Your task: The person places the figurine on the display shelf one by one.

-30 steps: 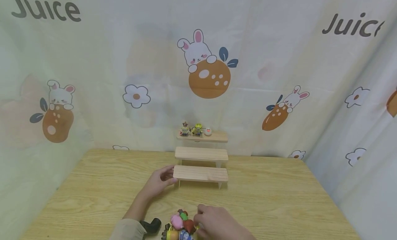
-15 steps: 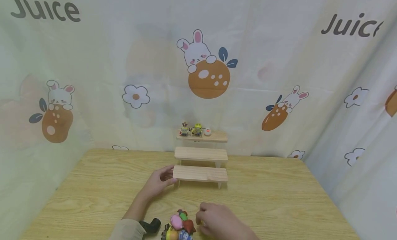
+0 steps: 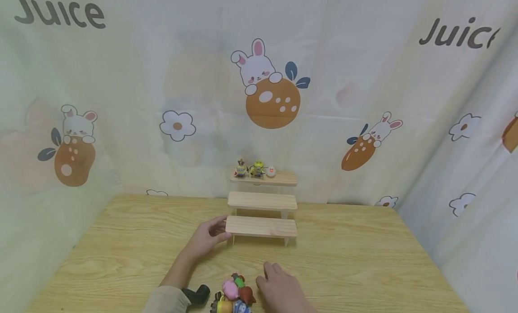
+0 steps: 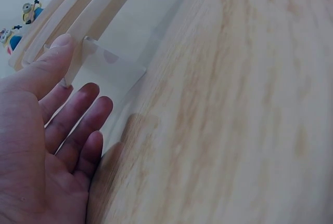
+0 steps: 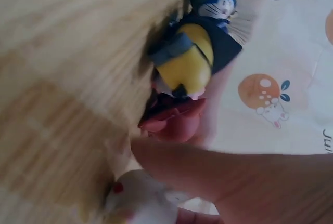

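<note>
My left hand [image 3: 206, 239] holds the left end of a three-tier wooden display stand [image 3: 261, 226], thumb at the lowest board's edge. In the left wrist view its other fingers are loosely bent by the stand's clear leg [image 4: 112, 65]. At the front of the table, my right hand [image 3: 283, 288] lies right of a cluster of toy figurines [image 3: 230, 289]. The right wrist view shows a white figurine [image 5: 140, 198] with a red spot between its thumb and fingers; the head view hides it. Beyond the thumb lie a red figurine [image 5: 174, 125] and a yellow-and-dark one [image 5: 184, 60].
Three small figurines [image 3: 257, 170] stand on the top board, towards its left. A black curved object [image 3: 197, 295] lies beside the left sleeve [image 3: 167, 299]. A printed curtain [image 3: 202, 79] hangs behind the wooden table [image 3: 348, 254].
My right hand has drawn slightly right, away from the figurine cluster, and turned so its fingers point more forward. The left hand and stand have stayed put.
</note>
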A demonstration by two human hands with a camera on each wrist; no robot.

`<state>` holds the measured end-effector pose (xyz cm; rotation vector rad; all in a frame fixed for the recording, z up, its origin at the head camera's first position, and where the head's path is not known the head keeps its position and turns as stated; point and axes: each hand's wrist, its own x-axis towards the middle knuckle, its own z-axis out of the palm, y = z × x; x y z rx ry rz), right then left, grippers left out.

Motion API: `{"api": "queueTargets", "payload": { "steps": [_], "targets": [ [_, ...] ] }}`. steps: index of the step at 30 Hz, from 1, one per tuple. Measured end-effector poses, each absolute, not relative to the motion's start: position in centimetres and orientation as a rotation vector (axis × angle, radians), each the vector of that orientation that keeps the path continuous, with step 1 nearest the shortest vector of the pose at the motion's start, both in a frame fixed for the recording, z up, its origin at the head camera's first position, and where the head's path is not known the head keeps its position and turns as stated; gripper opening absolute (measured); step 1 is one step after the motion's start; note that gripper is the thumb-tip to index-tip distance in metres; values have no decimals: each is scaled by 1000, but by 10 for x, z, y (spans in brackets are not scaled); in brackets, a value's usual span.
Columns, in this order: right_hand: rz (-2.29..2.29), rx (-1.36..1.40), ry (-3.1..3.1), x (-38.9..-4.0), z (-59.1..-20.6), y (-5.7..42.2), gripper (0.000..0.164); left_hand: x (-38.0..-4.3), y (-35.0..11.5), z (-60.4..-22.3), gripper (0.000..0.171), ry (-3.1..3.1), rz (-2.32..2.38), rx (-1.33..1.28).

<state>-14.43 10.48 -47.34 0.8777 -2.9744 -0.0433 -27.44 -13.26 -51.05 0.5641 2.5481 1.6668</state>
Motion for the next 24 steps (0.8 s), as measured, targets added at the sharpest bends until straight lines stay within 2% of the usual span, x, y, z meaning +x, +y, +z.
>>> {"api": "queueTargets", "payload": {
  "steps": [6, 15, 24],
  "targets": [
    [-13, 808, -2924, -143, -476, 108, 11, -284, -134, -528, 60, 2560, 1686, 553],
    [300, 677, -2957, -145, -480, 120, 34, -284, -136, -529, 62, 2557, 1702, 517],
    [430, 684, -2967, -149, -485, 127, 37, -285, -135, -531, 62, 2564, 1693, 535]
  ]
}}
